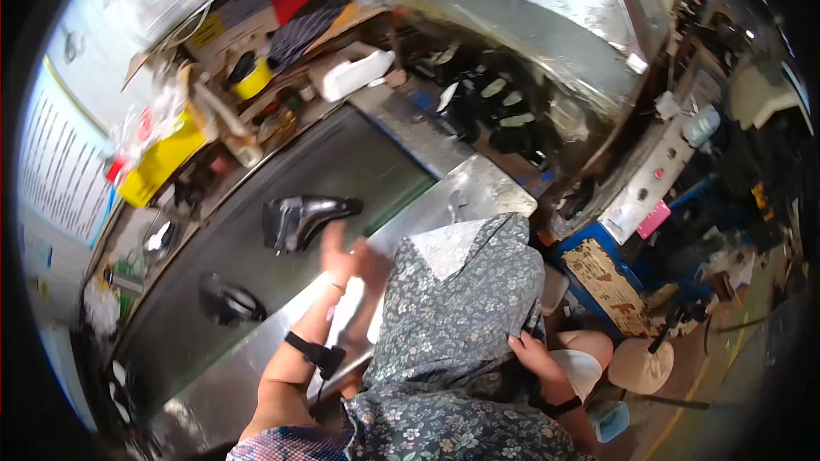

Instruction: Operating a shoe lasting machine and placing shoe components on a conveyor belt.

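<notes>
My left hand (343, 263), somewhat blurred, is raised over the near edge of a dark conveyor belt with its fingers apart and nothing seen in them. Just beyond it stands a shiny black shoe (309, 220) on the belt; I cannot tell whether the fingertips touch it. A second black shoe (231, 300) lies farther left on the belt (282, 290). In my right hand (538, 358) is the side edge of a grey floral apron (465, 307), which covers my lap. Part of that hand's grip is hidden by the cloth.
A metal ledge (205, 401) runs along the belt's near side, with a small metal hook-like piece (457, 203) at its right end. Yellow bins (162, 162) and a white container (357, 75) line the far side. Several dark shoe parts (495, 102) lie beyond the belt's right end.
</notes>
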{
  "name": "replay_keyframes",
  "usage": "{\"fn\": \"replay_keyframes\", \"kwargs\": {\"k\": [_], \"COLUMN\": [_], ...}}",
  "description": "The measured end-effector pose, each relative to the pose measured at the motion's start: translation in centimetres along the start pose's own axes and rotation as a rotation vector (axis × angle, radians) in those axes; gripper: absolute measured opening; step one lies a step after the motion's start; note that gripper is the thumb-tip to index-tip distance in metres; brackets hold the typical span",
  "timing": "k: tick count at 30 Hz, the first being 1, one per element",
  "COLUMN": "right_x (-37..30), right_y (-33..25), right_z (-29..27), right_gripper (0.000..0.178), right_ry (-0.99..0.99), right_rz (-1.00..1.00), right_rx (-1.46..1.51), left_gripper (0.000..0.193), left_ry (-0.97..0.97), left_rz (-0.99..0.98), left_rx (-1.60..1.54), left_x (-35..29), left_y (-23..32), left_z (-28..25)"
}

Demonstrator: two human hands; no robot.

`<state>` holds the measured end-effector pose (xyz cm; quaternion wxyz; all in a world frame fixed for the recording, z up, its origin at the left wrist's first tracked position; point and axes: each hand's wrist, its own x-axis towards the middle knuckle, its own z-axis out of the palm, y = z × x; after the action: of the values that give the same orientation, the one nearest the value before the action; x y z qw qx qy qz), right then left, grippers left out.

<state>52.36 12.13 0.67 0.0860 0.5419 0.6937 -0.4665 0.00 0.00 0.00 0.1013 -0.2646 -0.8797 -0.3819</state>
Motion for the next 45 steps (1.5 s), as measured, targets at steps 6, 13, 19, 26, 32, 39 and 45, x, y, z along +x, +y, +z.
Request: {"fn": "replay_keyframes", "kwargs": {"k": [6,13,19,26,32,39,45], "right_x": [-2.1,-1.8,-0.5,-1.8,-7.8,-11.6,-7.9], "right_y": [-6.8,-7.7,-7.9,-16.5,-21.5,-16.0,-13.8], "right_z": [2.0,4.2,2.2,-5.1,-9.9,-2.9,-2.9], "right_gripper": [0.039,0.035,0.041,0.052,0.051,0.045,0.046], "right_ry": [0.262,0.19,0.012,0.416,0.75,0.753,0.677], "right_rz": [-0.3,-0.259,-0.387,-0.72,-1.077,-0.814,-0.673], "right_rx": [0.004,-0.119,-0.359,0.284,0.501,0.348,0.544], "left_gripper": [0.111,0.094,0.074,0.049,0.088,0.107,0.088], "left_ry": [0.136,-0.067,-0.622,-0.889,-1.163,-1.281,-1.197], "left_rz": [-1.04,0.175,-0.255,-0.542,0.351,0.744,0.71], "left_rx": [-0.328,0.16,-0.405,-1.083,-0.838,-1.089,-0.938], "left_x": [18.1,16.6,10.5,-1.2,-9.7,-12.7,-14.2], "left_y": [-3.7,-9.3,0.5,8.6,21.6,27.3,28.4], "left_z": [3.3,1.4,-3.4,-10.4,-14.5,-6.2,-2.5]}}
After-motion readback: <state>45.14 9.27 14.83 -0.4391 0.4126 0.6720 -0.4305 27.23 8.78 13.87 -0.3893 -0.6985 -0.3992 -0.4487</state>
